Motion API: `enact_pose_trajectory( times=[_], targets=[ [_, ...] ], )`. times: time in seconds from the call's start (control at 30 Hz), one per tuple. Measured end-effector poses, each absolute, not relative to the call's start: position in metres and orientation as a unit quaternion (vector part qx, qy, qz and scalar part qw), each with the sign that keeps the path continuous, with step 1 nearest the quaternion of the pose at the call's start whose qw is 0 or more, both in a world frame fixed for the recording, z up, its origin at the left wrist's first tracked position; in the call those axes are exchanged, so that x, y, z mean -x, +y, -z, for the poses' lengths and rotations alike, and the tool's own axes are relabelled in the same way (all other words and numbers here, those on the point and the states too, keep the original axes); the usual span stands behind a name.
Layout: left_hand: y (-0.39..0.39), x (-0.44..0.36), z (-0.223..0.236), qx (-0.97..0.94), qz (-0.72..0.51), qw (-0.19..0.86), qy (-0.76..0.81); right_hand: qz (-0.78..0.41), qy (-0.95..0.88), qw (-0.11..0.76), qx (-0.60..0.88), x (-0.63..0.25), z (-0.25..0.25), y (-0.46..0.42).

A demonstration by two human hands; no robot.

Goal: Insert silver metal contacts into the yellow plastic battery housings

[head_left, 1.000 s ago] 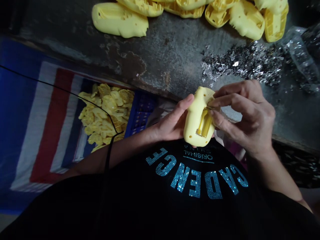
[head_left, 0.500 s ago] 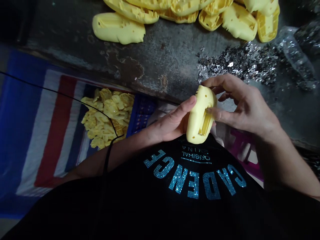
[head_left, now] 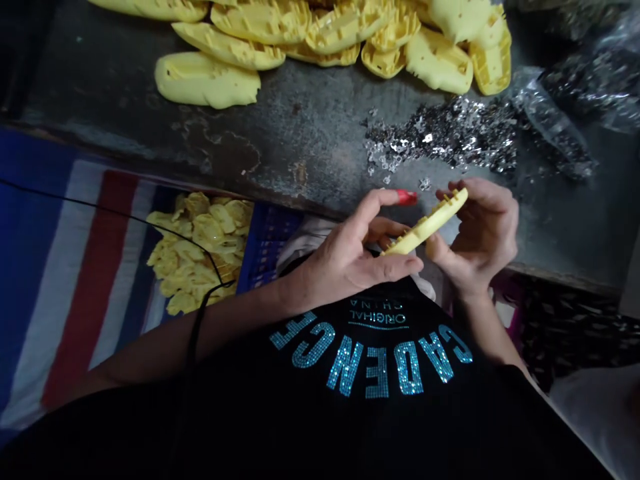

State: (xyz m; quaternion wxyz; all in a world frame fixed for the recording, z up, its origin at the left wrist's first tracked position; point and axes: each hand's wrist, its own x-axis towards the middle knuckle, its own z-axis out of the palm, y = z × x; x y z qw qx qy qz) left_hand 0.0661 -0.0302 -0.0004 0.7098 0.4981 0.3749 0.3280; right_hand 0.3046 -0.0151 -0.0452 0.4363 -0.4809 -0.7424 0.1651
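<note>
A yellow plastic shell (head_left: 427,222) is held edge-on between both hands, just above the near edge of the dark worktable (head_left: 310,143). My left hand (head_left: 357,257) pinches its lower end with thumb and fingers, the forefinger with a red nail stretched out above it. My right hand (head_left: 480,233) curls round its upper end. A heap of small shiny metal pieces (head_left: 440,137) lies on the table just beyond the hands. More yellow plastic shells (head_left: 320,33) are piled along the far side.
Below the table's edge on the left, a blue crate (head_left: 273,243) holds several small yellow parts (head_left: 197,247), beside a red, white and blue striped cloth (head_left: 75,280). A clear plastic bag (head_left: 555,113) of metal bits lies at the right. A black cord (head_left: 200,313) hangs from me.
The shell has been turned from face-up to edge-on, and my left hand now grips it from the front. The view has shifted, so the table's things sit further left.
</note>
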Motion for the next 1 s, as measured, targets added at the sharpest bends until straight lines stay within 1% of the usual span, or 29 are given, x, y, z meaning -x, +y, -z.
enact_pose_trajectory(
  times=[0.1, 0.2, 0.3, 0.4, 0.5, 0.67, 0.8, 0.9, 1.0],
  targets=[
    [-0.029, -0.071, 0.002, -0.633, -0.348, 0.6, 0.345, -0.101, -0.716, 0.512, 0.464, -0.307, 0.044, -0.019],
    [-0.026, -0.076, 0.007, -0.747, -0.365, 0.467, 0.302, -0.06, -0.719, 0.525, 0.451, -0.307, 0.039, -0.02],
    [-0.025, -0.078, 0.008, -0.79, -0.35, 0.404, 0.3, -0.044, -0.718, 0.529, 0.45, -0.305, 0.037, -0.021],
    [-0.024, -0.077, 0.004, -0.795, -0.318, 0.401, 0.325, -0.041, -0.724, 0.514, 0.457, -0.302, 0.036, -0.023],
    [-0.023, -0.073, 0.003, -0.786, -0.31, 0.416, 0.336, -0.018, -0.735, 0.511, 0.446, -0.298, 0.033, -0.024],
    [-0.021, -0.064, 0.01, -0.781, -0.326, 0.413, 0.336, -0.016, -0.749, 0.517, 0.414, -0.291, 0.026, -0.02],
    [-0.021, -0.057, 0.017, -0.752, -0.346, 0.446, 0.34, -0.02, -0.755, 0.506, 0.416, -0.285, 0.023, -0.015],
    [-0.019, -0.052, 0.016, -0.736, -0.339, 0.475, 0.343, -0.016, -0.761, 0.495, 0.418, -0.279, 0.022, -0.013],
    [-0.017, -0.05, 0.016, -0.731, -0.348, 0.473, 0.345, -0.016, -0.764, 0.484, 0.427, -0.273, 0.019, -0.014]
  ],
)
